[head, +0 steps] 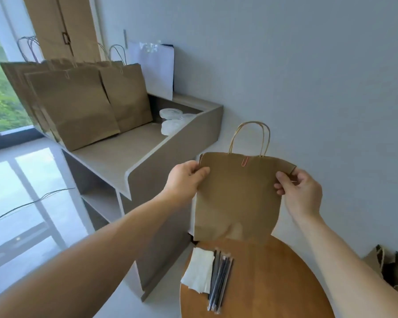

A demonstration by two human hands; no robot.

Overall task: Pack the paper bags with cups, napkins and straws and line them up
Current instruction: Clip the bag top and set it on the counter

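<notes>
Two hands (185,180) (300,191) on one paper bag (237,198)

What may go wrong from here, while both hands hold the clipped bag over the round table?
1. The left hand and right hand pinch the bag only at its top corners; the paper might tear or slip.
2. Its lower edge hangs near the straws and napkins, which lie at the edge of the table; a swing might sweep them off.
</notes>
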